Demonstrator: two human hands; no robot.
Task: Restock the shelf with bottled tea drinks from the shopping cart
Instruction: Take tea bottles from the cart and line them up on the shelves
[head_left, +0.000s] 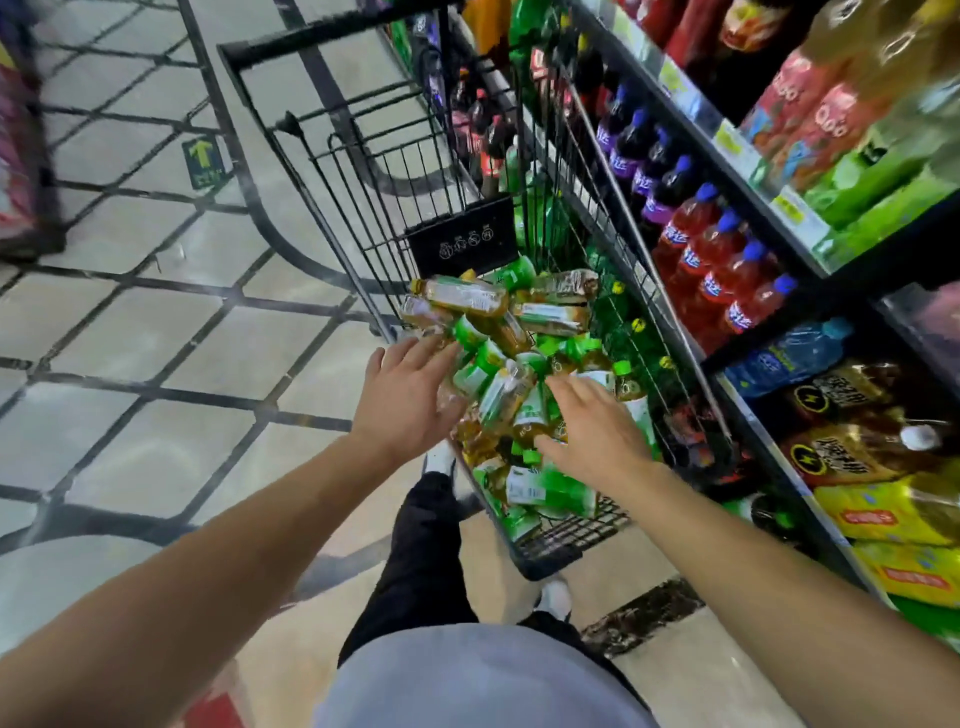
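A black wire shopping cart (363, 218) stands in front of me beside the drinks shelf. Its basket holds a loose heap of several bottled tea drinks (498, 332) with green caps, green labels and amber liquid, lying at all angles. My left hand (402, 397) hovers over the heap's left side with fingers spread and straight, holding nothing. My right hand (597, 426) hangs over the heap's right side, fingers extended above a bottle (530, 415), gripping nothing. Whether either hand touches a bottle is unclear.
The drinks shelf (737, 156) runs along the right, packed with purple and red soda bottles (711, 254), juice bottles higher up, and yellow packs lower down. The tiled aisle floor (156, 338) lies to the left. My legs and shoes stand against the cart's near end.
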